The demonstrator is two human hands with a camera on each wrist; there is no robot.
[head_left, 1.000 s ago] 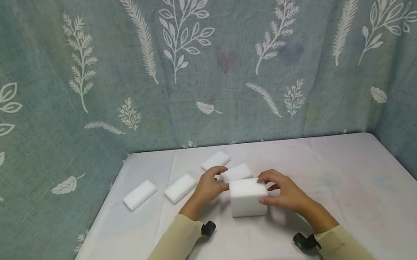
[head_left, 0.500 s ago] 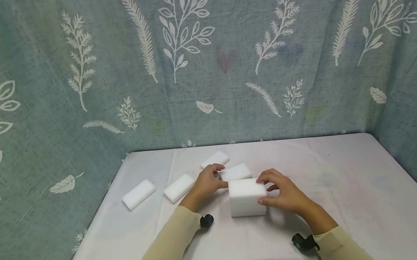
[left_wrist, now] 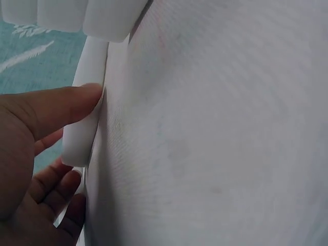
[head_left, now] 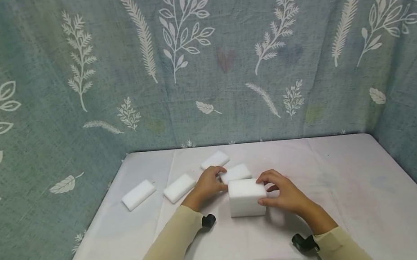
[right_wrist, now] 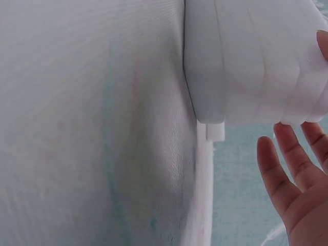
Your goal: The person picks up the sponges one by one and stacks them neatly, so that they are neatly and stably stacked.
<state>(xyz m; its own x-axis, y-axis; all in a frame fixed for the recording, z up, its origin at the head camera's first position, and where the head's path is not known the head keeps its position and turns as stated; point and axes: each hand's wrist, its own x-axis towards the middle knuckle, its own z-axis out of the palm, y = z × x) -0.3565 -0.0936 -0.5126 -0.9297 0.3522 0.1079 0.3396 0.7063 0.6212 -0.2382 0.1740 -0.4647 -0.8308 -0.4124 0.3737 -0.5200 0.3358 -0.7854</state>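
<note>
A stack of several white foam sponges (head_left: 247,199) stands on the table; its layers show in the right wrist view (right_wrist: 246,61). My right hand (head_left: 287,194) holds the stack at its right end, thumb on the front and fingers at the back upper edge. Behind the stack lies a single white sponge (head_left: 237,171). My left hand (head_left: 206,186) pinches this sponge's left end. In the left wrist view the thumb presses on the sponge (left_wrist: 79,142), and some of the other fingers are hidden behind it.
Three more white sponges lie apart: one at far left (head_left: 139,194), one beside my left hand (head_left: 178,188), one farther back (head_left: 214,159). A pale cloth covers the table (head_left: 350,198). Green leaf-patterned curtains (head_left: 201,81) surround its back and sides.
</note>
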